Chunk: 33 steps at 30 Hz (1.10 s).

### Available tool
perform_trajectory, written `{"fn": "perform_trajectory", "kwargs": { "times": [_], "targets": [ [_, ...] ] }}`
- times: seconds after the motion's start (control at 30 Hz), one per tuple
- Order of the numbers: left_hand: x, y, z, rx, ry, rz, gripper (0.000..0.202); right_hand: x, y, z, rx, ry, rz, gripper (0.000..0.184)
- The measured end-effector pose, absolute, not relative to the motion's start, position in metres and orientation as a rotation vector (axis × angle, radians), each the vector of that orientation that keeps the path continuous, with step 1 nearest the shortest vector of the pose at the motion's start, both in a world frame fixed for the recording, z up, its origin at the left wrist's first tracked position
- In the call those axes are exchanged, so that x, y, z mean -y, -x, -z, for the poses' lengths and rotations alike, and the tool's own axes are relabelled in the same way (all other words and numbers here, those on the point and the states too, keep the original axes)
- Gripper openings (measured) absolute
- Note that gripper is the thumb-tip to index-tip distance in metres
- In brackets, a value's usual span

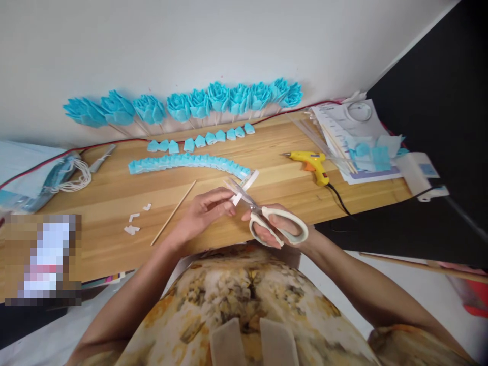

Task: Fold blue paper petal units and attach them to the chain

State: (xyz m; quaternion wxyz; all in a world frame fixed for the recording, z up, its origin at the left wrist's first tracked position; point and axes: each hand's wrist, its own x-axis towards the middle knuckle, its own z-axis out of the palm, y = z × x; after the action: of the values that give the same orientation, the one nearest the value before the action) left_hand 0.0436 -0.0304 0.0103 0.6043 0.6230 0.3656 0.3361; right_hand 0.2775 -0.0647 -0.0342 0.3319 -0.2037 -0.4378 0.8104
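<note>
My right hand (278, 229) has its fingers through the handles of white-handled scissors (253, 206). The blades are parted and cross a narrow white strip (249, 180). My left hand (213, 206) pinches the lower end of that strip between thumb and fingers. Beyond the strip runs a curved row of overlapping light-blue folded pieces (186, 161). To the left of my left hand lies a thin wooden stick (173, 213). Small white cut scraps (131, 230) rest further left on the table.
Blue flowers (219, 96) on sticks lean along the wall, with separate blue pieces (200, 141) before them. A yellow glue gun (312, 163) lies right, its cord running off the edge. Papers (343, 129) and a tape roll (359, 111) sit behind it; a white cable (78, 175) lies left.
</note>
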Motion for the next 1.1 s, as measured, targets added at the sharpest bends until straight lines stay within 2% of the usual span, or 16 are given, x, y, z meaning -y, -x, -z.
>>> {"fn": "perform_trajectory", "kwargs": {
  "times": [0.13,0.27,0.4,0.53,0.7,0.8,0.97,1.1],
  "targets": [
    [0.013,-0.045,-0.009,-0.949,-1.627,-0.826,0.029,0.068,-0.278,0.023,1.135,0.541,-2.110,0.053],
    [-0.030,-0.065,-0.011,-1.188,-2.083,-0.906,0.028,0.074,-0.283,0.012,1.237,0.569,-2.163,0.056],
    [-0.090,-0.116,-0.001,-1.055,-2.450,-0.715,0.027,0.069,-0.300,0.025,1.120,0.605,-1.837,0.054],
    [-0.132,-0.159,0.016,-1.082,-2.512,-0.568,0.023,0.059,-0.324,0.042,1.067,0.810,-1.566,0.050],
    [-0.109,-0.150,0.003,-1.147,-2.229,-0.838,0.034,0.055,-0.339,0.045,1.113,0.935,-1.453,0.049],
    [-0.068,-0.134,-0.012,-1.049,-1.869,-0.697,0.045,0.054,-0.338,0.044,1.143,1.022,-1.465,0.053],
    [-0.030,-0.133,-0.014,-0.982,-1.398,-0.692,0.029,0.054,-0.332,0.042,1.194,1.145,-1.484,0.058],
    [-0.029,-0.133,-0.009,-0.984,-1.251,-0.701,0.024,0.054,-0.326,0.037,1.240,1.267,-1.446,0.055]
  ]
}}
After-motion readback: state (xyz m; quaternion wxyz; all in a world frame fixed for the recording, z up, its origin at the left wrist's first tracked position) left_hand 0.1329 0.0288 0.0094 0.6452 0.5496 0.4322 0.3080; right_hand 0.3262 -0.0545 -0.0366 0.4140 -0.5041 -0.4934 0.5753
